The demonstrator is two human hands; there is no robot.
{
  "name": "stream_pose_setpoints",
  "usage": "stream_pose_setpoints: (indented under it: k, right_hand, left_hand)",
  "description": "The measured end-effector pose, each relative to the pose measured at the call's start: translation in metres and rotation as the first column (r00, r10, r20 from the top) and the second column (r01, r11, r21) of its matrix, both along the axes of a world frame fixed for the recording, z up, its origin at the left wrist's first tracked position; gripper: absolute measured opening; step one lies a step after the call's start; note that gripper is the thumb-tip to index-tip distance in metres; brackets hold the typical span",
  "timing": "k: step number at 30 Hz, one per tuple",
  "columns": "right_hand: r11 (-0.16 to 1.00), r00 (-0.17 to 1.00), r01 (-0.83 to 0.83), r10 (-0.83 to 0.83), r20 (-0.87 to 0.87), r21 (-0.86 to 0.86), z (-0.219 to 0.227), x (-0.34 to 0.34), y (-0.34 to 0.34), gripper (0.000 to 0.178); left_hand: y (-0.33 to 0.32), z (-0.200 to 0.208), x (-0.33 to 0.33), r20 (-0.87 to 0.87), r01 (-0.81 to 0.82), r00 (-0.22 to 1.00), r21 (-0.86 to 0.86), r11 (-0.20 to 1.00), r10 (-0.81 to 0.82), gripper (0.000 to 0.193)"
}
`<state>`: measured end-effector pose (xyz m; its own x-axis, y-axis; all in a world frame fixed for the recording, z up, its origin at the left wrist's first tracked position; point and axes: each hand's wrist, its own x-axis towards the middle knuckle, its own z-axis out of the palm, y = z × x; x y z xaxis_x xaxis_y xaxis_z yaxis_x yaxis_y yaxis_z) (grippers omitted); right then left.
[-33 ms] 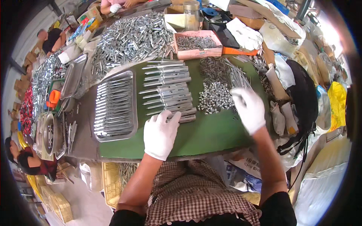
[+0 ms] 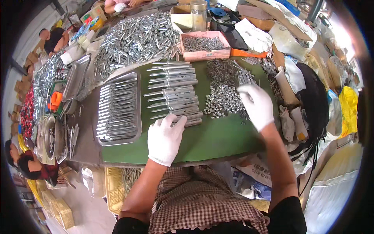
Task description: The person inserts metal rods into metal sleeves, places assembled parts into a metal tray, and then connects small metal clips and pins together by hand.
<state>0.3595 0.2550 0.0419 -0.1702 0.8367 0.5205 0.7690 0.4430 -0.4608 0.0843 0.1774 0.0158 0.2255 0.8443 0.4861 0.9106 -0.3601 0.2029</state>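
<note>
My left hand [image 2: 166, 140], in a white glove, has its thumb and fingers closed on the near end of a row of silver metal tubes [image 2: 177, 93]. Thin pointed rods stick out of the tubes' left ends. My gloved right hand [image 2: 257, 107] is curled beside a bundle of thin metal rods [image 2: 245, 74], its fingertips drawn together; what they hold, if anything, is hidden. Left of that hand lies a heap of small shiny metal pieces [image 2: 223, 100], with darker small parts [image 2: 224, 72] behind it.
A steel tray [image 2: 139, 117] with rows of slim metal pieces stands at the left on the green work surface [image 2: 214, 142]. Farther back are a large pile of metal tubes [image 2: 136, 37], a pink box [image 2: 206, 56] of small parts and a jar [image 2: 198, 17]. A black bag [image 2: 313, 101] stands right.
My right hand has shifted slightly away from me, toward the thin rods. My left hand stays on the near tubes.
</note>
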Motion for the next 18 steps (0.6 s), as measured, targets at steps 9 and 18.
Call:
stream_pose_setpoints:
  k: [9, 18]
  right_hand:
    - [0.966, 0.93, -0.095, 0.173, 0.324, -0.242, -0.01, -0.006, 0.091, 0.012]
    - [0.97, 0.896, -0.136, 0.208, 0.393, -0.204, -0.011, 0.003, 0.094, 0.01]
  left_hand:
    - [-0.004, 0.005, 0.004, -0.01, -0.005, 1.0, 0.04, 0.999, 0.006, 0.032]
    - [0.006, 0.007, 0.067, 0.026, 0.309, 0.95, 0.062, 0.949, -0.311, 0.037]
